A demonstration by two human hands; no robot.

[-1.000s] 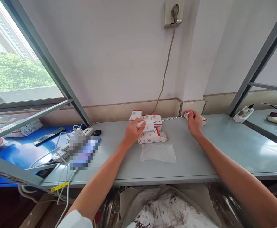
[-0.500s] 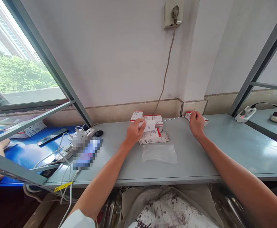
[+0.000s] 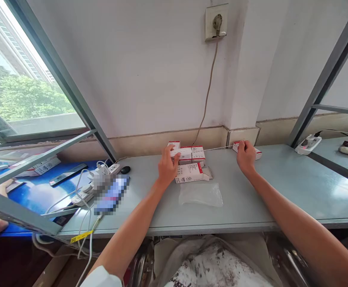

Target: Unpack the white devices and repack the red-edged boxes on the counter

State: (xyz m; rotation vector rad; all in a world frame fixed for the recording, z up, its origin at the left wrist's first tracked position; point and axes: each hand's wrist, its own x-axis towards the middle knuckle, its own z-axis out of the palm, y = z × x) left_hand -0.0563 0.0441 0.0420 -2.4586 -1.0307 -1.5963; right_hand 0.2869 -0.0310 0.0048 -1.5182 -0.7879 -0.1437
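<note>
On the grey table (image 3: 239, 207), a black oval object (image 3: 125, 170) lies at the left, then the left hand (image 3: 167, 167) grasps a small white piece (image 3: 176, 152) between thumb and fingers, close by the red-and-white boxes (image 3: 197, 156). Nearer to the person lie an opened box (image 3: 188, 173) and, before it, a flat clear plastic bag (image 3: 201, 194). From the white piece a thin cord (image 3: 217, 149) stretches straight to the right hand (image 3: 246, 157), whose curled fingers pinch it beside another small box (image 3: 258, 154); whether they touch this box, I cannot tell.
</note>
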